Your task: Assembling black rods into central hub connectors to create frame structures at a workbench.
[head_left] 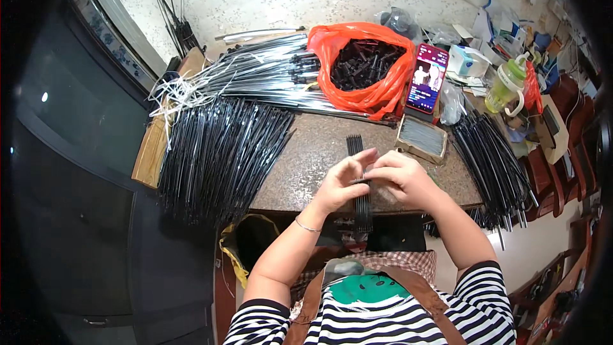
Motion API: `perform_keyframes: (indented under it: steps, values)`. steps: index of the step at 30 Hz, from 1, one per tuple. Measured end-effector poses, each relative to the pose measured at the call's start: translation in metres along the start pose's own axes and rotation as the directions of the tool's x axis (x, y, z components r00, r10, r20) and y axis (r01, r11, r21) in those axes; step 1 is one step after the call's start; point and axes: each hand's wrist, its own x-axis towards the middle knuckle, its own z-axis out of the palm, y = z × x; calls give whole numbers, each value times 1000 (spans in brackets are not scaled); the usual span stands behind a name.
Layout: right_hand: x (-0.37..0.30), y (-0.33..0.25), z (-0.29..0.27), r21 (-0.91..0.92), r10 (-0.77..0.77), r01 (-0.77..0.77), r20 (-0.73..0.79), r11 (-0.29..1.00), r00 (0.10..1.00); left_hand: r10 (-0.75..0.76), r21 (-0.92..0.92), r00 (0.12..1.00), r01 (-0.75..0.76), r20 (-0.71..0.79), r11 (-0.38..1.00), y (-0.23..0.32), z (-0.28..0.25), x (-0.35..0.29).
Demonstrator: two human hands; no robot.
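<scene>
In the middle, close to the table's front edge, my two hands meet over a narrow row of thin black rods (362,211). The rods lie side by side and their near ends jut past the edge. My left hand (337,184) pinches a small dark piece whose kind is too small to tell. Facing it, my right hand (403,177) has its fingertips drawn together at the same spot; what they hold is hidden. Just beyond my right hand stands a small open box (436,154) of thin, pale, needle-like wires.
A red plastic bag (324,51) holds many black plastic parts. Beside it a lit phone (426,80) leans upright. Black rods (217,153) cover the table's left; another bundle (491,166) lies right. Silvery rods (255,67) lie behind. A green-lidded bottle (506,86) stands among clutter.
</scene>
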Motion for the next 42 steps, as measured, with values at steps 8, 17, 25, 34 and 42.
perform_keyframes:
  steps: [8,17,25,34,42]
  values:
    - [4,63,56,-495,248,-21,398,869,883,-246,747,817,-298,521,594,4,15,-14]
    - [-10,60,61,-453,203,-63,268,889,942,-278,582,512,-737,813,345,10,15,-36]
    - [-17,49,37,20,273,-289,279,957,921,13,561,945,-206,328,802,46,26,-30]
    - [-37,92,-34,-483,424,-475,-219,736,879,-119,820,900,-319,419,475,27,-3,-48]
    - [-33,73,-25,-507,123,-274,-311,817,942,-158,813,910,-252,383,524,45,-7,-59]
